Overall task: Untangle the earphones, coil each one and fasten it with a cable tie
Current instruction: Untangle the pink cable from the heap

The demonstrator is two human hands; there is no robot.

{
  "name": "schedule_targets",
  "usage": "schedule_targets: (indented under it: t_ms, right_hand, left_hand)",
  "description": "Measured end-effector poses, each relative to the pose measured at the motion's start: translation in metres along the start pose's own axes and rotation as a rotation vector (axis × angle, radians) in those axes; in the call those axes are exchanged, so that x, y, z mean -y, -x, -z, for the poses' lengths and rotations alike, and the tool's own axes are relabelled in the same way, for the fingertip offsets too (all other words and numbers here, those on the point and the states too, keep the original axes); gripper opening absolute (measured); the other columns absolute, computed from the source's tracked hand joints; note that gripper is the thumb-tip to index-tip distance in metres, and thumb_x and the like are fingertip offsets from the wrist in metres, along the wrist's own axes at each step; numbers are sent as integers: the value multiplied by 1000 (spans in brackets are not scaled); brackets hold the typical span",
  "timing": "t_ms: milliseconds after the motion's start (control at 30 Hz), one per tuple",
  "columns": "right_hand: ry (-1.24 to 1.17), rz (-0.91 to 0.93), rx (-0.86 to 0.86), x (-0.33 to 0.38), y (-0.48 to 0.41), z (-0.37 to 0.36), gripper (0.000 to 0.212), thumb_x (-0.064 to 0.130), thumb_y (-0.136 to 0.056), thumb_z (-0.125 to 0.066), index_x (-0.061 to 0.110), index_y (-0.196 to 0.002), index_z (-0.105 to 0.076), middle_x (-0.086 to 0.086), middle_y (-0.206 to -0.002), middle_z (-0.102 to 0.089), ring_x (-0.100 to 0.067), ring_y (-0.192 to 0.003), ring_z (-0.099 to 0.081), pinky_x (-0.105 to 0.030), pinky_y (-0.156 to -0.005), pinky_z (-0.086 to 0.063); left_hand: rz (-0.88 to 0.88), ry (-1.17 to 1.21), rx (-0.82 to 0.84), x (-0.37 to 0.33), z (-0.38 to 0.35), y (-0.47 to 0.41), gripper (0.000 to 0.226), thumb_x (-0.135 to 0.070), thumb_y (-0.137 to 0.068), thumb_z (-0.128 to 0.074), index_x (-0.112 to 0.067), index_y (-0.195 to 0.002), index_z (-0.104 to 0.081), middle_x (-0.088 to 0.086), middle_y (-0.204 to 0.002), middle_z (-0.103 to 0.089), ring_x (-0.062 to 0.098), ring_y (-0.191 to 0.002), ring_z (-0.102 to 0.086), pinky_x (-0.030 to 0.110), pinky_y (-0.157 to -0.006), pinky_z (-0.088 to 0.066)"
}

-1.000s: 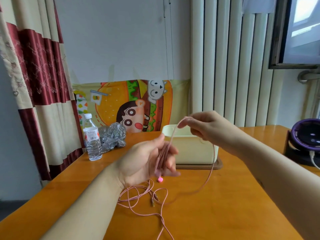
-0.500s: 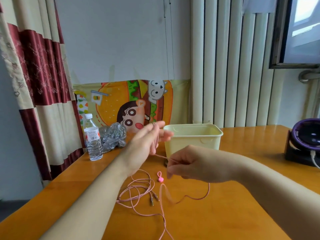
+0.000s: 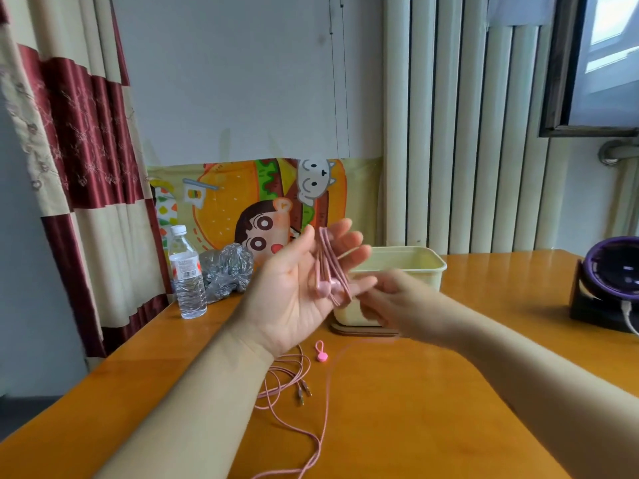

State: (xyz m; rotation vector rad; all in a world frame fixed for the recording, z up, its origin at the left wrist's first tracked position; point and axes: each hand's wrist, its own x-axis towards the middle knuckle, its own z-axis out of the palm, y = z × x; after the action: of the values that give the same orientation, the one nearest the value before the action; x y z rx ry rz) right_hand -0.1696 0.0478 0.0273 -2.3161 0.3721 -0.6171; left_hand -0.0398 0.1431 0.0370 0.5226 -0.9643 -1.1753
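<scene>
That thin pink earphone cable (image 3: 328,267) is looped lengthwise round the spread, straight fingers of the left hand (image 3: 290,299). The right hand (image 3: 397,302) is just beside the coil's lower end, too blurry to tell its grip.

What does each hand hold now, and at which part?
The left hand carries the pink earphone cable, looped round its straight fingers, earbuds on the palm. The right hand is blurred; its hold cannot be told.

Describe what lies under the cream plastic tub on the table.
A thin brown board sits under the cream tub, its front edge showing on the table. The right hand covers the rest of the board and the tub's base.
</scene>
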Motion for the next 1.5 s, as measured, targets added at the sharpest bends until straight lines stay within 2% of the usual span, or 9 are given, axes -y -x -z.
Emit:
schedule_targets:
  t_ms: [200, 400, 600, 767, 900, 1033, 1233, 1367, 1500]
  right_hand:
    - [292, 19, 398, 23, 15, 0, 25, 26, -98, -46, 16, -103, -68, 13, -57, -51, 0, -51, -45, -13, -53, -37]
    - [219, 139, 172, 51, 12, 31, 28, 32, -94, -50, 14, -82, -67, 11, -52, -50, -3, -45, -41, -12, -44, -32]
    - [103, 80, -146, 28, -6, 35, 29, 39, -92, -52, 25, -73, -68, 7, -50, -39, -5, -44, -33, -18, -46, -26]
    - [3, -7, -102, 0, -1, 10, 36, 31, -97, -47, 26, -66, -64, 10, -52, -40, -9, -48, -33, -17, -44, -28]
    - [181, -10, 212, 1, 8, -7, 27, 29, -99, -44, 18, -100, -69, 17, -49, -47, 1, -47, -43, -11, -49, -34]
    - [318, 25, 432, 24, 17, 2, 24, 29, -98, -47, 22, -103, -69, 17, -54, -51, 1, -52, -45, -12, -54, -37]
    - [362, 116, 126, 40, 7, 30, 31, 33, -96, -49, 21, -72, -64, 17, -48, -53, 0, -46, -47, -11, -48, -36]
    - [265, 92, -120, 20, -4, 37, 44, 52, -79, -57, 13, -60, -53, 6, -47, -34, -6, -42, -30, -14, -41, -25]
    - [55, 83, -167, 1, -7, 19, 45, 56, -80, -48, 17, -57, -51, -1, -55, -39, -12, -50, -33, -26, -50, -29]
  left_hand:
    - [-134, -381, -181, 7, 19, -6, 36, -29, -100, -28, -14, -109, -60, 2, -94, -71, 15, -94, -67, 43, -96, -44]
    - [77, -939, -96, 26, 33, -4, 64, -76, -82, -29, -26, -95, -68, -5, -74, -67, 7, -66, -61, 29, -60, -38]
    - [102, -465, 155, 24, 9, 10, 58, -55, -90, -24, -16, -81, -66, 5, -63, -58, 14, -58, -52, 47, -80, -42]
    - [-62, -182, 46, 11, -2, 5, 47, -43, -95, -30, -9, -92, -62, 4, -66, -58, 16, -63, -58, 45, -85, -51]
    - [-163, -324, -97, 8, 6, -2, 45, -39, -97, -25, -11, -106, -58, 2, -77, -67, 15, -76, -66, 44, -93, -46]
    - [-132, -646, -151, 19, 23, -4, 50, -48, -87, -27, -14, -109, -58, -1, -84, -71, 12, -85, -67, 38, -94, -45]
    - [104, -868, 64, 29, 25, 4, 70, -64, -89, -15, -13, -89, -63, 6, -75, -67, 15, -67, -61, 21, -56, -39]
    - [232, -532, 190, 26, 15, 7, 69, -64, -86, -19, -12, -82, -65, 6, -65, -63, 15, -56, -59, 53, -83, -37]
    - [182, 60, 350, 15, 7, 3, 65, -54, -94, -27, -2, -99, -65, 9, -70, -62, 19, -64, -61, 56, -94, -45]
